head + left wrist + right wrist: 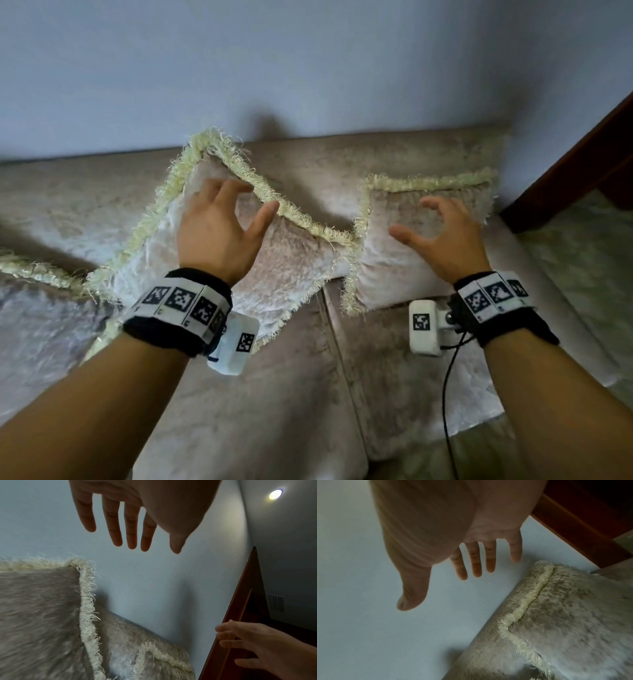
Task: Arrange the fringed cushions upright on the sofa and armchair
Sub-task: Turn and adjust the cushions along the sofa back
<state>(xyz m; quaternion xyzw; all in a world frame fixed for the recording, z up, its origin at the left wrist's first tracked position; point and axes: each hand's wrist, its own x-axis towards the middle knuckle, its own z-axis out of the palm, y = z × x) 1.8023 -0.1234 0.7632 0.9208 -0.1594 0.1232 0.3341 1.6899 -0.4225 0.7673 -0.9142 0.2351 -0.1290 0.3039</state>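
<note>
Two beige plush cushions with cream fringe lean against the sofa back [308, 161]. The left cushion [287, 260] stands on a corner, turned like a diamond; its fringed edge shows in the left wrist view [42, 615]. The right cushion [387, 267] stands upright and square at the sofa's right end [573, 622]. My left hand [222, 222] hovers in front of the left cushion, fingers spread, holding nothing [133, 534]. My right hand [442, 226] hangs in front of the right cushion with loosely spread fingers [471, 568], empty.
Part of a third fringed cushion [30, 294] lies at the far left on the seat [394, 377]. A dark wooden frame [582, 164] stands right of the sofa. A pale blue wall [308, 61] rises behind. A black cable [448, 394] dangles from my right wrist.
</note>
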